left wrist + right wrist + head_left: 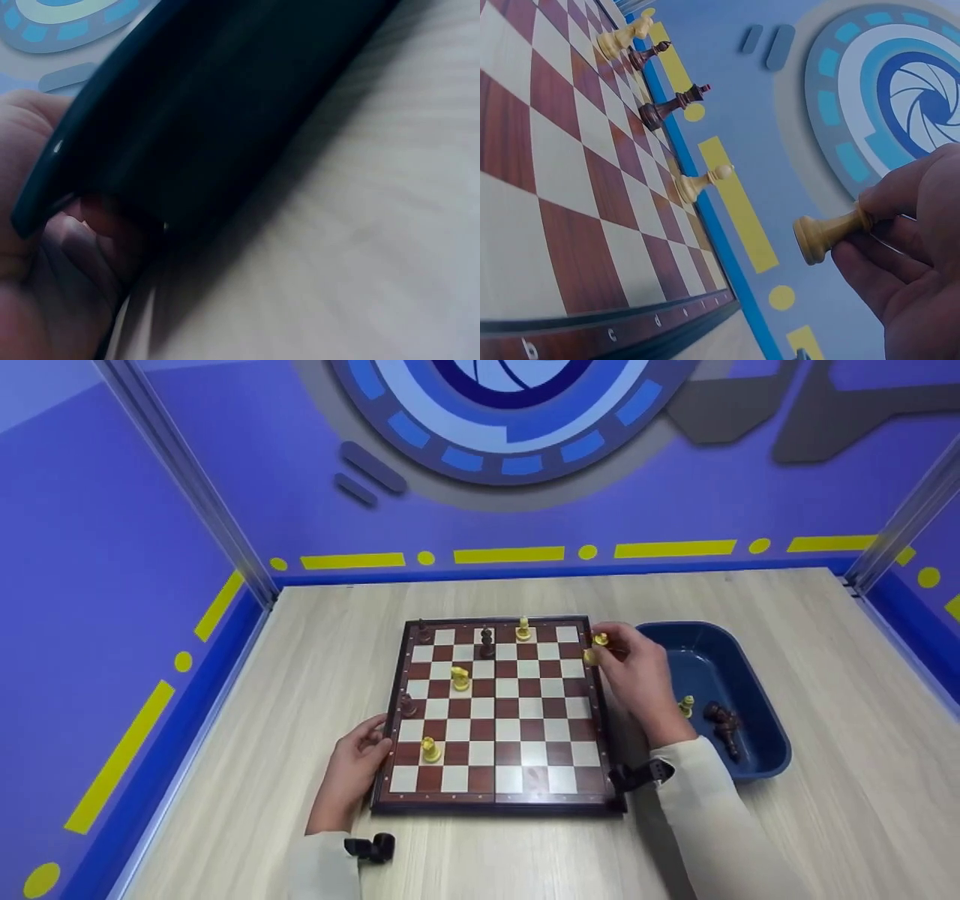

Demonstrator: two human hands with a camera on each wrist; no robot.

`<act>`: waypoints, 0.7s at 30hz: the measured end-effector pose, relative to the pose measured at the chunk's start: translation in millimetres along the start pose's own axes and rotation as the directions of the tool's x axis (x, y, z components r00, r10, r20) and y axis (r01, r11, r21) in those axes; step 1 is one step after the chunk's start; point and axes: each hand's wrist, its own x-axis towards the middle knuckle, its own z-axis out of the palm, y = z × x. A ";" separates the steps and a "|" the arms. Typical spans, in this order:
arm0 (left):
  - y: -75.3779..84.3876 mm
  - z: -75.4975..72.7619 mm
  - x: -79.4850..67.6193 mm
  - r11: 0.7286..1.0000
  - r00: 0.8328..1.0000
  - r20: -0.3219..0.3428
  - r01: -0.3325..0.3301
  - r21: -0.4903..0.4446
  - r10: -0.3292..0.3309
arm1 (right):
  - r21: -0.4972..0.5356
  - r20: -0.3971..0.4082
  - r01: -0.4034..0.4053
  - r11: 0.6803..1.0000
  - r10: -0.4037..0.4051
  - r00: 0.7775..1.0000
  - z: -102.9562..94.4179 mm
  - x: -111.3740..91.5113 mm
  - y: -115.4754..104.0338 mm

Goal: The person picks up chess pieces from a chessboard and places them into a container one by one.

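My right hand (641, 671) is off the board's right edge near the back corner, pinching a light chess piece (821, 234) between thumb and fingers. Its round base points toward the board; its top is hidden in the fingers. With my left hand (356, 769) I grip the left edge of the chessboard (532, 731), fingers curled at the rim in the left wrist view. On the board stand a dark king (487, 645), a light pawn (523, 630), a light knight (460, 679), a light rook (430, 750) and two smaller dark pieces along the left side.
A blue tray (772, 742) stands right of the board, partly behind my right forearm. Inside are a light piece (686, 706) and several dark pieces (725, 727). Printed blue panels (525, 525) enclose the wooden table (247, 720) at the back and sides.
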 end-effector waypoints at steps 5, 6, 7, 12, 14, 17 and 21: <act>-0.3 0.5 0.3 1.000 1.000 -0.005 0.003 -0.012 -0.003 | -0.023 -0.022 -0.004 1.000 0.004 1.000 -6.4 -1.4 4.1; -0.5 0.8 0.2 1.000 1.000 -0.005 0.003 -0.018 -0.003 | -0.028 -0.024 -0.011 1.000 0.010 1.000 -7.6 -1.7 5.3; -0.8 0.7 0.4 1.000 1.000 -0.005 0.003 -0.013 -0.003 | -0.034 -0.027 -0.016 0.999 0.015 1.000 -8.7 -1.7 6.6; -1.5 1.1 0.1 1.000 1.000 -0.009 0.014 0.008 -0.014 | -0.060 -0.050 -0.030 0.998 0.027 0.998 -17.1 -2.3 12.1; -1.3 1.4 0.0 1.000 1.000 -0.007 0.022 0.010 -0.022 | -0.066 -0.061 -0.029 0.997 0.025 0.998 -21.2 -3.0 13.9; -1.1 1.6 0.2 0.999 1.000 -0.007 0.028 0.017 -0.028 | -0.067 -0.072 -0.020 0.998 0.015 0.997 -26.9 -3.8 16.8; -1.1 1.2 0.5 1.000 1.000 -0.009 0.016 0.016 -0.016 | -0.070 -0.070 -0.023 0.997 0.018 0.997 -32.7 -4.9 20.1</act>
